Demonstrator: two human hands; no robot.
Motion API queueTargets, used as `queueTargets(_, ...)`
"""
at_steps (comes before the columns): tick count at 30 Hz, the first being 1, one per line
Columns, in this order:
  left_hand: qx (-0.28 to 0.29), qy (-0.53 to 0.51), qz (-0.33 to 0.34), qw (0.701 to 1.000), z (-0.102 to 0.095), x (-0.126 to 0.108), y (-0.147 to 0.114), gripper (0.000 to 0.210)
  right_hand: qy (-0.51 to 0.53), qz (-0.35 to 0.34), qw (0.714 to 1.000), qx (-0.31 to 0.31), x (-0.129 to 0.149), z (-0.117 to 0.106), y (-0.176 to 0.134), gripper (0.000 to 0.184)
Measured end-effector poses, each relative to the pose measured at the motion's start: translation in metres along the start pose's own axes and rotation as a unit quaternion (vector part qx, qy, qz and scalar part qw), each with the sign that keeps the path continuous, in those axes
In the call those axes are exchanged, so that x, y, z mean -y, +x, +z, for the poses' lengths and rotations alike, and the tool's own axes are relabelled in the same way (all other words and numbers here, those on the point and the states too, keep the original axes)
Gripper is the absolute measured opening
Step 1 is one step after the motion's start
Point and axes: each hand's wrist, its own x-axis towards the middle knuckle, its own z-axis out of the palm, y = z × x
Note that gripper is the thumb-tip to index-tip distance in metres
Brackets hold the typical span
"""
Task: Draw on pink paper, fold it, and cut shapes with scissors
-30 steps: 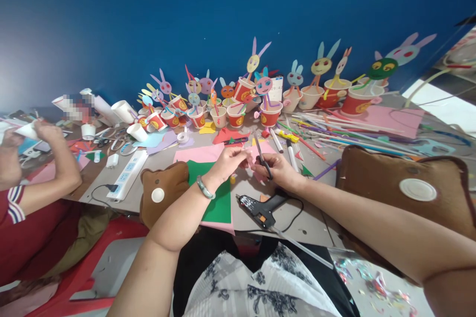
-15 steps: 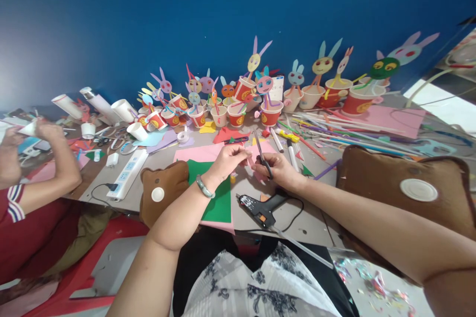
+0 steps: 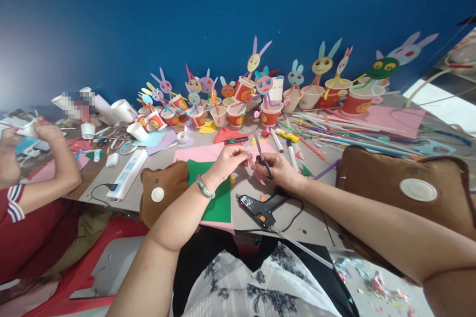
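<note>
My left hand [image 3: 233, 159] is closed in a pinch on a small pink paper piece [image 3: 250, 162]; its exact shape is partly hidden by the fingers. My right hand [image 3: 279, 168] grips a pair of black-handled scissors [image 3: 266, 165], blades pointing up and away from me, close beside the paper. The two hands are near each other over the table. Below them lies a black glue gun [image 3: 260, 211] with a clear glue stick in its rear. Green paper [image 3: 219, 197] on pink sheets is under my left wrist.
Paper cups [image 3: 270, 115] with rabbit-faced figures line the blue wall. Colored pipe cleaners or sticks [image 3: 357, 134] lie at right. Brown cushion-like pouches [image 3: 386, 188] flank my arms. A power strip [image 3: 128, 174] lies left, near a co-worker's arm [image 3: 61, 158] holding something white.
My hands and the scissors stay almost in place. At far left, the co-worker's hands and the white item have shifted slightly.
</note>
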Motion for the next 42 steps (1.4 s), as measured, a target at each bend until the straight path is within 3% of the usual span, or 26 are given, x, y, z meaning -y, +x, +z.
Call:
queueTargets(4,-0.006,-0.022,-0.004,1.000,-0.0020,0.0035,0.0023,0.055,0.000,-0.007,1.000,0.000,0.0037,0.0007,-0.0010,0.046)
queueTargets(9,0.033,-0.006,0.015,0.999,-0.0002,0.0029,-0.0002,0.041,0.003,0.015,1.000,-0.002,0.0014,0.0000,0.0004,0.038)
queueTargets(18,-0.031,-0.036,-0.011,0.999,-0.0002,0.0043,0.0024,0.041,0.001,-0.007,1.000,0.007,0.0036,0.0001,-0.0007,0.043)
queueTargets(24,0.031,-0.012,0.010,0.999,0.0013,0.0045,0.0002,0.033,0.016,0.016,1.000,0.006,-0.0005,-0.0001,0.0013,0.037)
queueTargets(27,0.022,0.005,-0.005,1.000,0.0039,0.0028,-0.0006,0.027,0.013,0.014,1.000,0.006,-0.0003,0.0002,0.0011,0.038)
queueTargets(34,0.009,-0.021,-0.006,1.000,0.0033,0.0031,0.0000,0.045,-0.008,0.012,1.000,0.010,0.0031,0.0003,0.0009,0.046)
queueTargets(37,0.019,-0.009,0.016,1.000,0.0033,0.0022,-0.0006,0.044,-0.009,0.014,1.000,0.010,0.0038,0.0009,0.0009,0.046)
queueTargets(42,0.014,-0.006,-0.011,1.000,0.0064,-0.0016,-0.0019,0.040,-0.007,0.025,1.000,0.011,0.0082,0.0027,0.0000,0.044)
